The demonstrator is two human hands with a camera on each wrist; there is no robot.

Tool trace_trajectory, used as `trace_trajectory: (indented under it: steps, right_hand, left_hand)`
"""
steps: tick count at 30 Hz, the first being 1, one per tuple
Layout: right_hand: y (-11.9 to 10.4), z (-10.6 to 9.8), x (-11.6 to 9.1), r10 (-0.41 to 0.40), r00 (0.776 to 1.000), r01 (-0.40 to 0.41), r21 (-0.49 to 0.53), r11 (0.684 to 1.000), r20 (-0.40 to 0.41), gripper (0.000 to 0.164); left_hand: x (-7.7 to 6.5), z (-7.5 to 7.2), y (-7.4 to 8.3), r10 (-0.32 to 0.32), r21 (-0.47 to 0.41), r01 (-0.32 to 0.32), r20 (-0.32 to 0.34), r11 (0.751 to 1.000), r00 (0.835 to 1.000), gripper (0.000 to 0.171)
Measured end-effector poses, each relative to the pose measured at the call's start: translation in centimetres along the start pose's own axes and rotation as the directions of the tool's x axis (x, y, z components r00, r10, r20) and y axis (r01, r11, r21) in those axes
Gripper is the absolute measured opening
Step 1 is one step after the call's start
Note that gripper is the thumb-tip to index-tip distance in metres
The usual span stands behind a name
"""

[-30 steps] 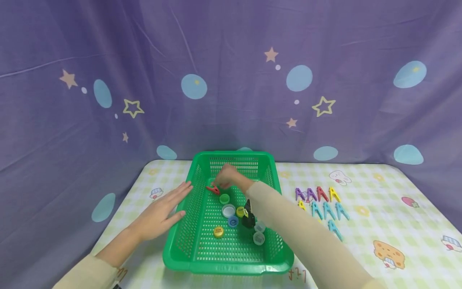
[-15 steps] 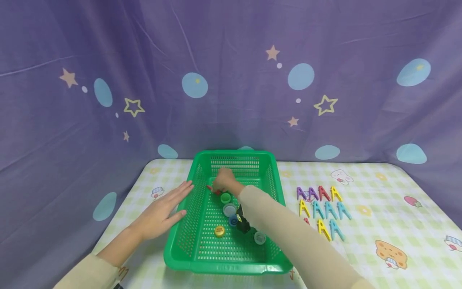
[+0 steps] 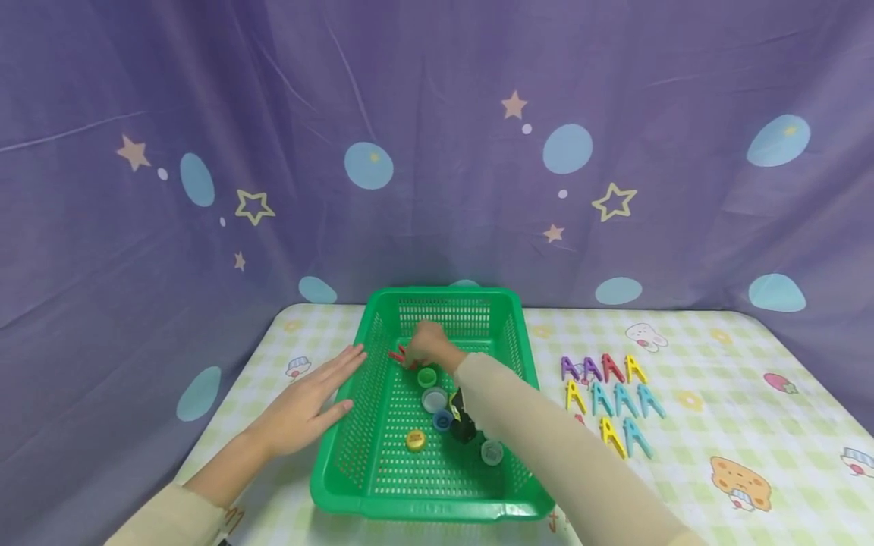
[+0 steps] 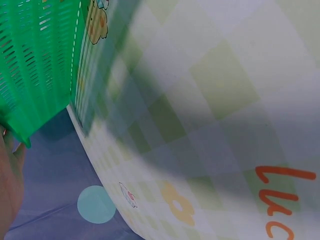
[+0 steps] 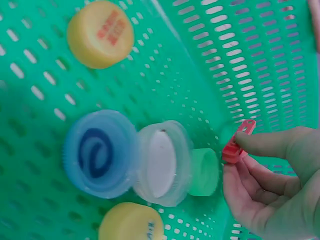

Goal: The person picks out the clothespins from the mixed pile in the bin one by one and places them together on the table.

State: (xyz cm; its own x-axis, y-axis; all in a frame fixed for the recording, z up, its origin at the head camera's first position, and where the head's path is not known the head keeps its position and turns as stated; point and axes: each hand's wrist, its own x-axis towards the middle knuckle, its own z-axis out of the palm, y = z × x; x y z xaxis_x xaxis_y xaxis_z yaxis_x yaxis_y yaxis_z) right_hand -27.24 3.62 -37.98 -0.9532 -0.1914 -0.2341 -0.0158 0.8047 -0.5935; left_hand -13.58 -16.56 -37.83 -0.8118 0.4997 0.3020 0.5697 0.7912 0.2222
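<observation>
In the right wrist view a red clothespin is pinched between thumb and fingers of my right hand. That hand is down in the far left part of a green plastic basket. Close by lie a green cap, a clear cap with a white inside, a blue cap and two yellow caps, one printed in red and one in dark letters. My left hand rests on the basket's left rim, its fingers straight.
To the right of the basket, several clothespins stand in rows on the checkered tablecloth, among them a purple one, a yellow one and a light blue one. A clear cap lies at the basket's near right. A purple curtain hangs behind.
My right hand has gone down onto the red clothespin, which it now pinches; the clothespin has turned slightly. The left hand stays on the rim.
</observation>
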Motion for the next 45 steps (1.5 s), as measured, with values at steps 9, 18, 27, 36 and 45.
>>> trace_trajectory:
  steps: [9, 18, 27, 36, 45]
  right_hand:
    - [-0.5, -2.0, 0.0, -0.003, 0.989, -0.06, 0.416, 0.907, 0.148, 0.023]
    - [0.0, -3.5, 0.2, -0.068, 0.956, -0.1, 0.534, 0.839, 0.285, 0.022]
    - [0.0, -4.6, 0.6, -0.132, 0.915, -0.162, 0.648, 0.745, 0.381, 0.022]
    - [-0.1, -5.2, 1.1, -0.088, 0.924, -0.243, 0.749, 0.617, 0.373, 0.043]
    - [-0.4, -5.9, 0.7, -0.073, 0.931, -0.245, 0.761, 0.601, 0.357, 0.04]
  left_hand:
    - [-0.2, -0.3, 0.0, -0.001, 0.002, 0.001, -0.006, 1.0, 1.0, 0.064]
    - [-0.2, -0.1, 0.3, 0.003, -0.006, -0.003, 0.003, 1.0, 1.0, 0.064]
    - [-0.2, -0.1, 0.4, -0.003, -0.007, 0.003, 0.001, 1.0, 1.0, 0.064]
    - [0.1, -0.2, 0.4, 0.005, 0.004, -0.005, 0.001, 1.0, 1.0, 0.064]
    - [0.1, -0.2, 0.3, 0.003, 0.016, -0.003, 0.004, 1.0, 1.0, 0.063]
